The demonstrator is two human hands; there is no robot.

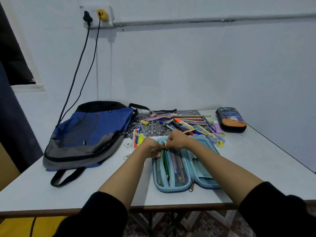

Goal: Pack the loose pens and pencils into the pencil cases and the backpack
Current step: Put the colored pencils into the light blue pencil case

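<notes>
Where the hands meet: fingers [170,142] of left hand [151,145] and right hand [177,139] pinch a small orange item [164,146] above the open light-blue fabric pencil case [172,189].
Loose pens [184,124]: heaped on the desk [248,168] behind.

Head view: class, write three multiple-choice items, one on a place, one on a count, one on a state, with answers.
1. The backpack lies: A left of the light blue pencil case; B on it; C right of it.
2. Pencil cases in view: A one; B two; C four.
3. The light blue pencil case is: A zipped shut; B open; C upside down.
Answers: 1 A, it lies at the left; 2 B, a dark pencil case sits far right too; 3 B, a green pen shows inside.
</notes>
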